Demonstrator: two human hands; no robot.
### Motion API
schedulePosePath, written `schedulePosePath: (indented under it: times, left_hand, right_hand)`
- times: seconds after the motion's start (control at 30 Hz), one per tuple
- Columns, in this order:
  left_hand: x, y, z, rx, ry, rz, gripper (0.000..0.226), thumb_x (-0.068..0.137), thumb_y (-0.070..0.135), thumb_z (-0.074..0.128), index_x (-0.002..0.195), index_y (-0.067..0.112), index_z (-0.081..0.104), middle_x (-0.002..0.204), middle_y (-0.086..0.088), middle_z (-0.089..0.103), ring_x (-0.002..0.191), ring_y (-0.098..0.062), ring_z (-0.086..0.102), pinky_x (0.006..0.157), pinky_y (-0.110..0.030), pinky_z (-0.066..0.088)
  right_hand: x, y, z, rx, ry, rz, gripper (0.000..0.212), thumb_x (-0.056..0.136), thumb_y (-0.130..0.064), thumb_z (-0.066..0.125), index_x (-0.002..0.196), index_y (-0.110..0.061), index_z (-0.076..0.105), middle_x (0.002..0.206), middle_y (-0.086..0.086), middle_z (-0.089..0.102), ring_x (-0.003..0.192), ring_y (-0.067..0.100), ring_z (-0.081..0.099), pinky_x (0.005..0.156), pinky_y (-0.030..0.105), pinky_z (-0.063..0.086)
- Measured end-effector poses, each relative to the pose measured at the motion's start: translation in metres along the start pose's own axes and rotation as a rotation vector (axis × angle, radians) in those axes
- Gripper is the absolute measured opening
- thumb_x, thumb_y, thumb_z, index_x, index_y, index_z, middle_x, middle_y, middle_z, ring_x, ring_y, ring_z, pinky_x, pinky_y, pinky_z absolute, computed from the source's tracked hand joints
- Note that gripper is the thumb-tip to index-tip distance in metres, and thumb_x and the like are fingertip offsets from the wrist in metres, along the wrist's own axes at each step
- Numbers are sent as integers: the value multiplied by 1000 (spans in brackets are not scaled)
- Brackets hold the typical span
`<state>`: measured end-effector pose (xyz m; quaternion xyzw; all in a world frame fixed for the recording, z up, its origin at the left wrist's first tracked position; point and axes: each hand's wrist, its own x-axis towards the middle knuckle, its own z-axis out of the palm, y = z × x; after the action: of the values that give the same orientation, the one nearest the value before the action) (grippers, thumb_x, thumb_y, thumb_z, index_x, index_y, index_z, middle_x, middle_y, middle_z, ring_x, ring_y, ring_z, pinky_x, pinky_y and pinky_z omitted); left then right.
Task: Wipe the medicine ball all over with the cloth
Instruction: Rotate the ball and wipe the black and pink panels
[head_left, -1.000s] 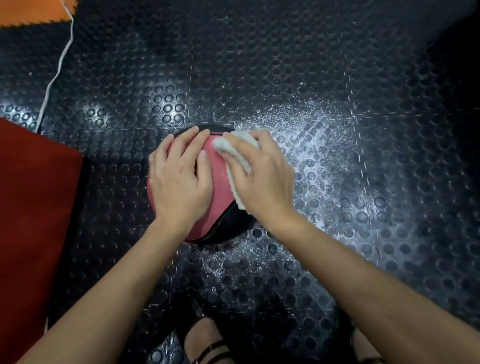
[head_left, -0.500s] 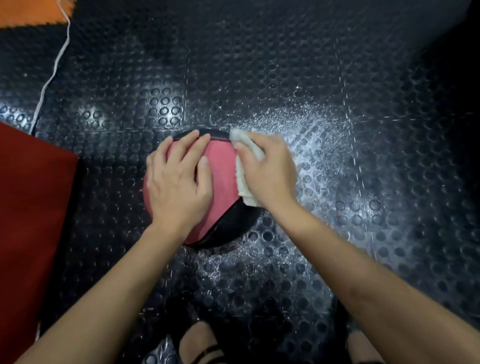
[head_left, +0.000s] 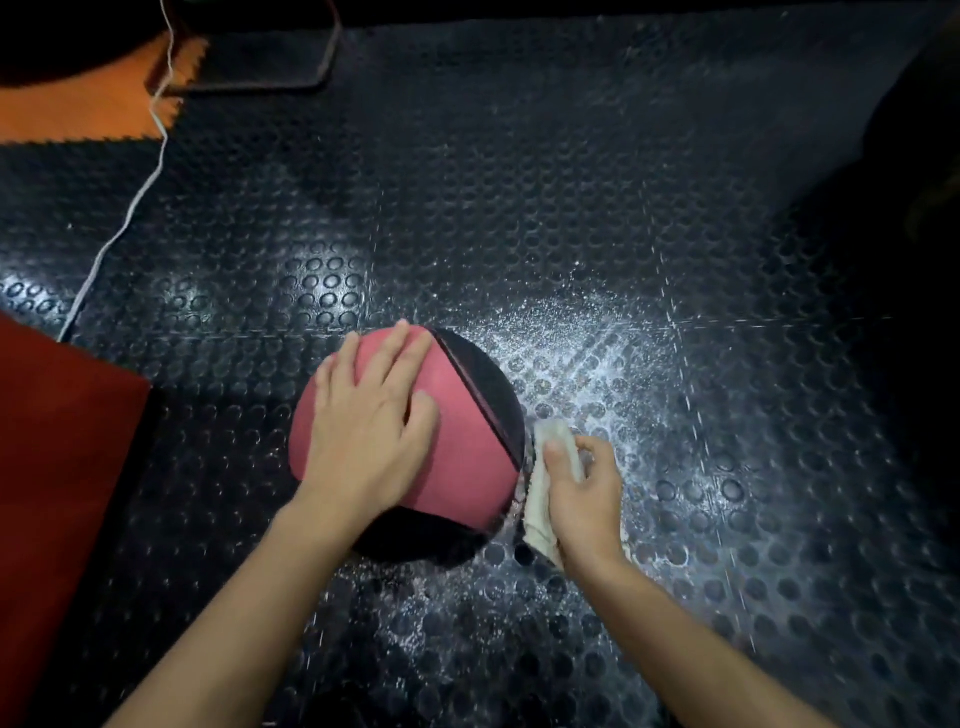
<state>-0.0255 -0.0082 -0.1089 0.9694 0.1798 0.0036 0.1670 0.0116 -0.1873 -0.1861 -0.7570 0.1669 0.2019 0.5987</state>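
we see our left hand (head_left: 363, 441) spread flat on the round medicine ball (head_left: 457, 467) (smooth, red-and-black), right hand (head_left: 584, 493) pinching a nubby white cloth (head_left: 537, 499) over studded rubber floor (head_left: 519, 208).

Dim overall, lit from near the camera, bright glare on the studded black floor mat (head_left: 597, 218) around centre, corners and right edge falling to near black, wide-angle bending at the edges, slight motion blur low right, hands (head_left: 363, 431) evenly lit.
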Motion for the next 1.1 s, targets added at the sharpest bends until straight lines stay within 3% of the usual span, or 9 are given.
schedulePosePath:
  times: [0.07,0.17,0.23,0.37,0.57,0.7,0.8,1.0,1.1]
  left_hand:
    - [3,12,7,0,87,-108,64,91,42,18,150,24,37,159,5,28,148,-30,14,121,-47,8]
    - [10,12,13,59,216,-22,56,93,36,27,135,15,58,142,-2,54,135,-39,39,113,-53,28]
    - [10,11,14,98,221,43,51,94,32,30,131,13,61,137,-3,59,129,-41,45,109,-54,33]
    - [4,15,20,127,238,60,51,94,32,30,131,15,61,136,-3,59,130,-41,43,109,-53,32]
    - [18,13,17,57,296,-47,54,92,35,29,128,16,64,135,-1,60,128,-38,47,109,-51,32]
    - [1,23,25,150,274,36,52,94,34,30,132,14,60,136,-3,59,130,-40,44,110,-54,32]
    - [15,26,24,131,272,-22,52,92,33,31,129,15,63,135,-2,60,129,-39,45,110,-54,32]
    - [28,22,20,89,262,-134,61,89,39,21,132,22,61,140,4,56,134,-34,41,110,-55,28]
    - [19,27,23,134,241,-105,58,91,37,23,133,20,60,140,3,56,132,-36,43,107,-58,31]
  right_hand:
    - [-8,-19,10,-5,-2,-166,10,94,-32,54,103,-30,52,97,-8,58,82,11,60,61,17,52]
    - [-26,-43,28,-157,-33,-591,20,88,-45,54,107,-38,56,108,-16,56,94,9,59,71,24,53]
    - [-9,-58,39,-340,-1,-793,18,90,-43,56,105,-33,61,105,-14,57,91,8,56,67,19,45]
    - [48,-112,56,-553,-86,-486,13,90,-42,58,95,-31,64,84,-12,58,80,14,56,51,21,29]
    - [-44,-43,29,-337,0,-722,17,91,-45,47,104,-37,56,106,-17,48,91,6,51,69,19,45]
    - [26,-86,40,-506,-64,-564,10,92,-39,54,86,-33,52,84,-15,52,69,3,48,56,20,35]
    - [65,-99,45,-418,-145,-371,14,92,-35,57,81,-27,54,74,-10,54,64,10,49,58,25,36]
    - [-18,-61,39,-361,38,-725,11,91,-37,56,100,-31,58,98,-14,50,82,6,52,61,18,43]
    - [25,-65,36,-299,-19,-399,13,93,-34,56,82,-28,51,82,-12,53,68,10,52,57,21,41]
